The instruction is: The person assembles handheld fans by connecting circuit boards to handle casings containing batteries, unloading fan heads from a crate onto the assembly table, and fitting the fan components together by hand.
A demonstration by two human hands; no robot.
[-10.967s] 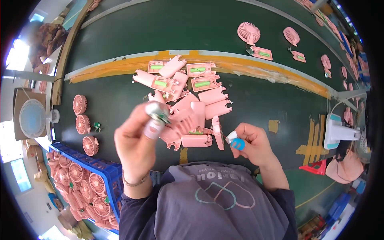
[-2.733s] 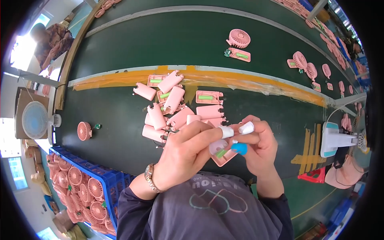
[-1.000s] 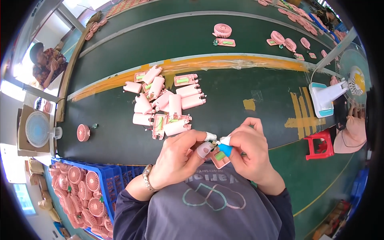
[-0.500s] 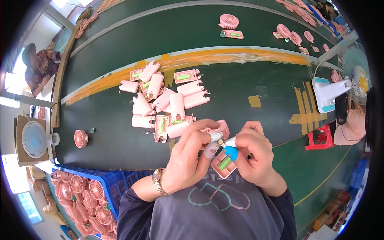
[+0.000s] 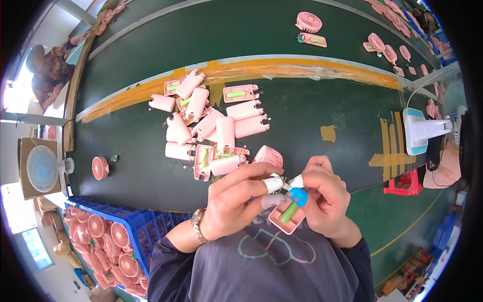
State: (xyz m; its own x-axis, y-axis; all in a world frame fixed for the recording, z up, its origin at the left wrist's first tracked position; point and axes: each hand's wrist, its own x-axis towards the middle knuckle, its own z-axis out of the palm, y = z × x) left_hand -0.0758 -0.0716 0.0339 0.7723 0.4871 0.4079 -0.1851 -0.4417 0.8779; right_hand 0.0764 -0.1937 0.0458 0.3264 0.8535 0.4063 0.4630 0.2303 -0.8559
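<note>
Both my hands meet close in front of my chest, their fingertips covered with tape and finger cots. My left hand [image 5: 236, 194] is closed in a pinch at a small pale wire connector [image 5: 286, 185]. Behind its fingers, a pink round fan head [image 5: 268, 155] shows in part; whether the hand supports it is hidden. My right hand [image 5: 324, 196] is closed around a pink handle shell [image 5: 287, 227] with a green battery [image 5: 288, 212] inside. Its thumb, under a blue cot, presses at the shell's upper end, and its taped finger meets the connector.
Several pink handle shells [image 5: 225, 132] lie heaped on the dark table. One fan head [image 5: 100, 168] sits at left, near a blue crate [image 5: 133, 226] full of fans. A white desk fan [image 5: 422, 126] stands at right. Beyond the taped edge, fan parts [image 5: 308, 22] lie on a green surface.
My left fingers have shifted on the connector, and the fan head behind them shows more fully. The shell tilts slightly lower. Fan parts beyond the taped edge appear farther right; the view has turned slightly.
</note>
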